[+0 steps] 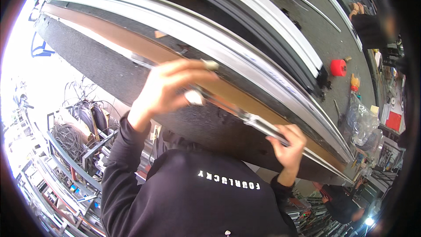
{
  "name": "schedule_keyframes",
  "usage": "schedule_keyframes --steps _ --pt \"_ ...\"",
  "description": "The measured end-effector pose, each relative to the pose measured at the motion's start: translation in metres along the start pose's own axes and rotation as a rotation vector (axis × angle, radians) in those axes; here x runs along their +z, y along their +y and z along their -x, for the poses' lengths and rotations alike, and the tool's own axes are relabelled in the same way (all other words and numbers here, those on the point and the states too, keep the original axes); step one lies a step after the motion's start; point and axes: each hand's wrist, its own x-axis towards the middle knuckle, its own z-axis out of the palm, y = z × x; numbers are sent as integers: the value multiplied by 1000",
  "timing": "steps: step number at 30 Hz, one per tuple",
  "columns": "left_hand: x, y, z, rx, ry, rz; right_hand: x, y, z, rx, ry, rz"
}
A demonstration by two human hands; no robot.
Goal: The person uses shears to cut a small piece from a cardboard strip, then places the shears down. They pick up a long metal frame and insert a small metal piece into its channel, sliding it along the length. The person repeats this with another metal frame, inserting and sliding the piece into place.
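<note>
My right hand (288,145) is closed around the end of a slim silver metal piece (262,124). A thin part runs from its far end toward my left hand (173,83), above the bench's near edge. The left hand is smeared by motion; its thumb and fingers look apart, with white coverings (195,98) on some tips. Whether it touches the thin part is unclear. Beneath both hands lies a long brown strip (123,39). Beyond it, long silver-white profiles (188,30) stretch across the bench (105,46).
Black profiles (258,35) and a white profile (272,19) lie farther back, near a red round object (337,67) and a clear plastic bag (363,120). Cable coils (70,138) sit on a rack at left. Other people (370,28) are at the right.
</note>
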Motion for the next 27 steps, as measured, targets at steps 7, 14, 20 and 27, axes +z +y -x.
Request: schedule_keyframes --steps 7,14,20,27 --pt "-125 -121 25 106 304 -538 -32 -30 -12 141 86 76" --pt "-128 -150 14 139 379 -434 -20 -36 -11 175 138 106" --pt "-121 -149 19 186 448 -418 24 -78 -38 171 136 106" --pt "-122 -148 20 150 436 -401 81 -136 -92 116 81 7"
